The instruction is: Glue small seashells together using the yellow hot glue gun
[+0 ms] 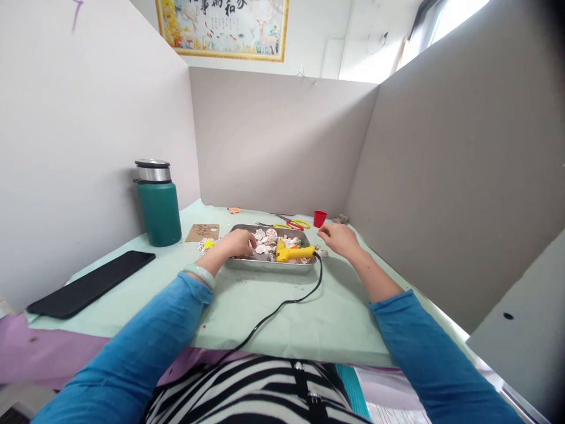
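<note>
A metal tray [265, 264] sits mid-table, holding several seashells [267, 240] and a yellow glue gun [293, 253] whose black cord [282, 306] runs back toward me. My left hand [238, 242] reaches into the tray's left side, fingers curled down onto the shells; what they hold, if anything, is hidden. My right hand [338, 235] hovers just right of the tray, near a small red cup [320, 218], fingers loosely bent with nothing visible in them.
A green flask [158, 203] stands at the left wall, a black phone [90, 284] lies near the left front. A brown card [203, 232], yellow-red scissors [293, 224] and small ornaments [206, 244] lie around the tray. Grey partition walls enclose three sides.
</note>
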### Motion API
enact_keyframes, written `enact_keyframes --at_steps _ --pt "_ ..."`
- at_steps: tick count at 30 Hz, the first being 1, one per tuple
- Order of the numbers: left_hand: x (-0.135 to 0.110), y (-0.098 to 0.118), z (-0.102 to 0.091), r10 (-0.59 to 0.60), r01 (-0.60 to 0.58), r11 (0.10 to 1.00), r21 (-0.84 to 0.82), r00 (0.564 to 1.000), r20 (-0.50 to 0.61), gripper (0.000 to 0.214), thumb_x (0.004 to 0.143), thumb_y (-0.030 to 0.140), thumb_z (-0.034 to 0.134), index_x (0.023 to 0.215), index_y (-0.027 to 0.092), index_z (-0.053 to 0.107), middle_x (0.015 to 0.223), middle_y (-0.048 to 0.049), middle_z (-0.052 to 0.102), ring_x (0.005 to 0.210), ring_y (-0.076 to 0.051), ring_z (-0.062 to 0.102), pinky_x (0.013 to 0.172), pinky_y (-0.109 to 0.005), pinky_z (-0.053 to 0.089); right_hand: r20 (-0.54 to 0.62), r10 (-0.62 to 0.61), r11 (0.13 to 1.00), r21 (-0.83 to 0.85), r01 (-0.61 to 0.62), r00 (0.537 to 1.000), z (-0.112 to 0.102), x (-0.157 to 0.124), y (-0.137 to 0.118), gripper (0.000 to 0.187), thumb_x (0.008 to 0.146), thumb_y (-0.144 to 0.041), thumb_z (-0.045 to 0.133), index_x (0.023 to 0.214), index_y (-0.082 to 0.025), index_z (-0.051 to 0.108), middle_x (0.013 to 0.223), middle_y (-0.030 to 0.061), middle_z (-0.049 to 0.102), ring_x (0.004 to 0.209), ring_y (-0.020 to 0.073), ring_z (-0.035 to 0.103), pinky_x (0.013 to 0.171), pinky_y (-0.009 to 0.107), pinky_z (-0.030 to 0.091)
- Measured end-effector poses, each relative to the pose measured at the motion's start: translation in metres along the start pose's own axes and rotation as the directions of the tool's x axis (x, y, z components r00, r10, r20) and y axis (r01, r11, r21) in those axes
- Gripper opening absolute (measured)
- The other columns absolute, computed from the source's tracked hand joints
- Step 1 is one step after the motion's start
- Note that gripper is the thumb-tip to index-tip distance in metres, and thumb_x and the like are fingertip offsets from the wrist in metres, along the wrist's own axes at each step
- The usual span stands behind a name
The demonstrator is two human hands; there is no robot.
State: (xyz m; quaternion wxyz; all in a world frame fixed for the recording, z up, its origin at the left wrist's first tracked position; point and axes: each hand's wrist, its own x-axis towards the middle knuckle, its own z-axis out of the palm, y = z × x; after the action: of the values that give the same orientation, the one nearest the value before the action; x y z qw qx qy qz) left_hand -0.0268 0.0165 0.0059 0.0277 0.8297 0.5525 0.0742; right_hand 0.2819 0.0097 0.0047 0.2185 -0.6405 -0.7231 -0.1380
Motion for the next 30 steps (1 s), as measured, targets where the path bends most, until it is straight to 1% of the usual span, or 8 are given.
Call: enact_keyframes --at_steps 7,10,13,15,17,23,27,30 --pt "0.001 -0.003 -0.001 -0.014 0.015 1.000 0.022 0.999 -0.045 0.044 0.067 0.013 0.055 0.110 0.020 0.063 0.106 -0.0057 0.066 0.092 -0.018 0.060 0.075 -0.021 0.044 -0.045 -0.018 1.000 -0.004 0.018 0.999 -0.002 -0.002 -0.005 0.024 0.084 -0.034 0.045 0.085 -0.024 0.067 0.086 0.0019 0.069 0.077 0.0170 0.060 0.057 0.026 0.031" --pt "-0.004 -0.003 -0.010 -0.046 0.050 0.998 0.049 0.996 -0.074 0.045 0.066 0.021 0.061 0.111 0.019 0.062 0.112 -0.0080 0.063 0.097 -0.020 0.059 0.079 -0.023 0.044 -0.046 -0.026 1.000 -0.011 0.026 0.999 -0.003 -0.002 -0.007 0.025 0.084 -0.034 0.045 0.085 -0.023 0.067 0.086 0.0021 0.070 0.077 0.0168 0.060 0.057 0.026 0.031" --pt "-0.011 0.000 -0.020 -0.099 0.097 0.995 0.020 0.993 0.068 0.034 0.064 0.034 0.065 0.093 0.019 0.067 0.093 -0.0059 0.068 0.081 -0.019 0.062 0.068 -0.023 0.046 -0.043 -0.021 1.000 -0.014 0.020 0.999 -0.002 -0.002 -0.008 0.025 0.085 -0.034 0.044 0.086 -0.023 0.067 0.085 0.0024 0.069 0.076 0.0165 0.060 0.057 0.025 0.032" --pt "-0.015 0.004 -0.024 -0.085 0.080 0.996 0.031 0.976 0.199 0.030 0.062 0.034 0.066 0.088 0.019 0.069 0.085 -0.0051 0.069 0.072 -0.018 0.062 0.063 -0.023 0.045 -0.035 -0.019 1.000 -0.017 0.019 0.999 -0.002 -0.002 -0.009 0.025 0.085 -0.034 0.045 0.086 -0.023 0.067 0.084 0.0026 0.069 0.076 0.0165 0.060 0.056 0.025 0.032" --pt "-0.015 0.008 -0.024 -0.091 0.069 0.992 0.106 0.969 0.228 0.029 0.060 0.030 0.066 0.087 0.019 0.070 0.086 -0.0067 0.069 0.072 -0.019 0.062 0.062 -0.023 0.045 -0.027 -0.016 1.000 -0.022 0.015 1.000 -0.002 -0.002 -0.010 0.026 0.085 -0.034 0.045 0.086 -0.023 0.067 0.084 0.0028 0.069 0.077 0.0168 0.060 0.056 0.025 0.031" --pt "-0.010 0.012 -0.016 -0.137 0.104 0.971 0.217 0.980 0.144 0.031 0.059 0.017 0.064 0.089 0.016 0.071 0.091 -0.0138 0.069 0.077 -0.023 0.064 0.064 -0.024 0.046 -0.005 -0.036 0.999 -0.020 0.036 0.999 -0.003 -0.004 -0.015 0.027 0.086 -0.035 0.044 0.086 -0.022 0.067 0.086 0.0033 0.069 0.077 0.0169 0.060 0.057 0.025 0.033" --pt "-0.011 0.011 -0.018 -0.174 0.166 0.973 0.160 0.984 0.034 0.028 0.063 0.016 0.063 0.089 0.017 0.072 0.084 -0.0132 0.069 0.077 -0.022 0.064 0.068 -0.024 0.046 0.008 -0.042 0.999 -0.019 0.042 0.999 -0.004 -0.005 -0.017 0.025 0.086 -0.034 0.045 0.086 -0.023 0.067 0.085 0.0025 0.069 0.076 0.0166 0.059 0.058 0.025 0.033" --pt "-0.015 0.012 -0.022 -0.191 0.188 0.977 0.104 0.981 0.019 0.026 0.066 0.012 0.059 0.089 0.017 0.072 0.082 -0.0118 0.070 0.074 -0.020 0.064 0.069 -0.024 0.046 0.003 -0.050 0.999 -0.017 0.050 0.999 -0.004 -0.005 -0.016 0.025 0.085 -0.034 0.045 0.085 -0.024 0.067 0.085 0.0019 0.069 0.076 0.0165 0.059 0.058 0.025 0.032"
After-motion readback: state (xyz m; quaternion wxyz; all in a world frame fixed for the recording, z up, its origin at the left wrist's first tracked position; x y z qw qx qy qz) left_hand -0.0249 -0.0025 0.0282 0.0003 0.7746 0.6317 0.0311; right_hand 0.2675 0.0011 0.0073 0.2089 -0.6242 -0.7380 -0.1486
